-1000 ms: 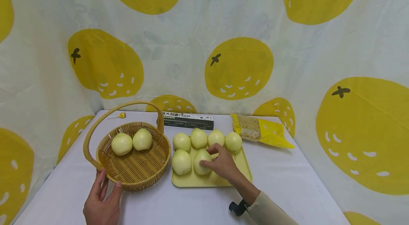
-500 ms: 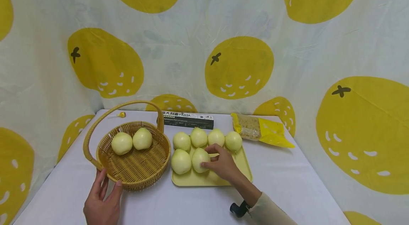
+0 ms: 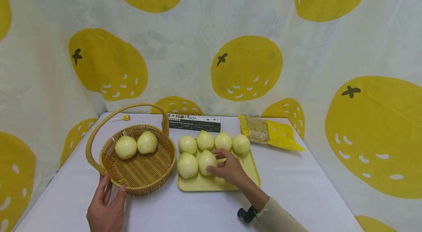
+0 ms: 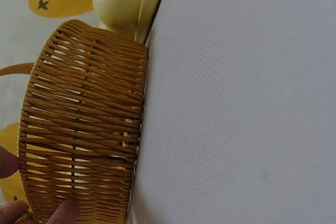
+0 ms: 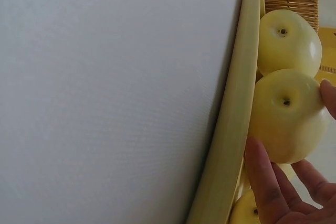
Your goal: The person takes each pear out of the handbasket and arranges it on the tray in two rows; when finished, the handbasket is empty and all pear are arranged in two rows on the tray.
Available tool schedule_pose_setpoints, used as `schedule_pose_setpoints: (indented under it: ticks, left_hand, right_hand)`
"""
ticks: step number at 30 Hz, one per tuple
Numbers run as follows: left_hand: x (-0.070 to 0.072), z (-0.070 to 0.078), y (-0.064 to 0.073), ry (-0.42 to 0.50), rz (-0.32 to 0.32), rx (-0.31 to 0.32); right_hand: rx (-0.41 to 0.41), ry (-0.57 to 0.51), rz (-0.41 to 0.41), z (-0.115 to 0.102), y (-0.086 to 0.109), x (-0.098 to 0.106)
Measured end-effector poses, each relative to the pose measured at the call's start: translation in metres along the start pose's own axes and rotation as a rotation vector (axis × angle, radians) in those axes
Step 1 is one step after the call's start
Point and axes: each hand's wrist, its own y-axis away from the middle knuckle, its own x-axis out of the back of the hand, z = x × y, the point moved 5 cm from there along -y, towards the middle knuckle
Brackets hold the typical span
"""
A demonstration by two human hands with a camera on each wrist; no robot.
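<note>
My right hand (image 3: 229,168) holds a pale yellow-green pear (image 3: 207,163) between thumb and fingers, at the front row of the yellow tray (image 3: 204,187). Another pear (image 3: 187,165) sits right beside it on the left, and several more (image 3: 205,141) line the tray's back. In the right wrist view the gripped pear (image 5: 289,116) overlaps its neighbour, with fingertips on its side and underneath. At the near left of the wicker basket (image 3: 141,171), my left hand (image 3: 107,202) grips the rim by the handle's foot. Two pears (image 3: 126,147) lie inside the basket.
A black and white pasta box (image 3: 194,124) lies behind the tray. To its right is a yellow bag (image 3: 268,133), and a lollipop (image 3: 125,118) lies at the back left. The basket's tall handle (image 3: 126,109) arches over its opening. A patterned curtain (image 3: 184,60) hangs behind the table.
The pear in my right hand has shifted slightly left and up, towards the neighbouring pear. My left hand and the basket have stayed in place.
</note>
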Motion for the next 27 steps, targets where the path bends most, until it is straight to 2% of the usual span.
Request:
schedule_pose_setpoints:
  ticks: [12,20,27]
  left_hand:
    - [0.0004,0.0016,0.0005,-0.026,0.001,-0.013]
    - [0.0005,0.0011,-0.0013,-0.035,-0.005,-0.013]
    - [0.0001,0.0012,-0.0004,-0.026,0.003,-0.018]
  right_hand:
    - [-0.004,-0.069,-0.018,0.0007,0.0008,0.0003]
    - [-0.019,-0.062,-0.016,0.0009,0.0026,0.0017]
    - [-0.031,-0.019,0.054,-0.0020,0.0050,0.0081]
